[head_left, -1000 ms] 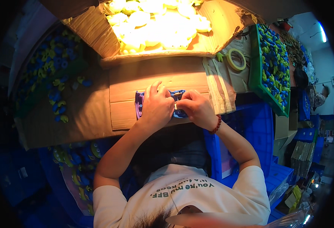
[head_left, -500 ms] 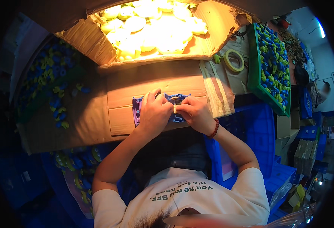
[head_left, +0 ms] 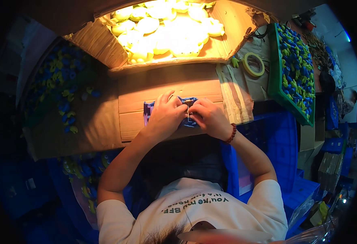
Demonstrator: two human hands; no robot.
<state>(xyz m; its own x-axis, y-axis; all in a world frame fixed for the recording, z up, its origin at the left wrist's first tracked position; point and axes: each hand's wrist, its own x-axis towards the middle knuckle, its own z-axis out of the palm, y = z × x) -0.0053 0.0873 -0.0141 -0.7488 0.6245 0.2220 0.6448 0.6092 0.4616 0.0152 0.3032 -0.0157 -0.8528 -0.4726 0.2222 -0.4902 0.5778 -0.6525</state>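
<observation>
While the left hand [head_left: 165, 116] held a blue plastic shell [head_left: 149, 108]—likely steadying it—the right hand [head_left: 209, 117] apparently pinched a pale strip [head_left: 188, 114] between them.

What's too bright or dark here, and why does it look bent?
In the head view, glare washes out many yellow pieces in the carton; there, the left hand and right hand show clearly, blue-and-yellow pieces at left sink into shadow, and the fisheye lens bends edges.

On the chest of the white shirt [head_left: 203, 213], dark green lettering [head_left: 216, 199] in short lines, upside down to the camera. At far left, on a blue bin [head_left: 14, 201], a small pale patch [head_left: 30, 184], too dim to read.
</observation>
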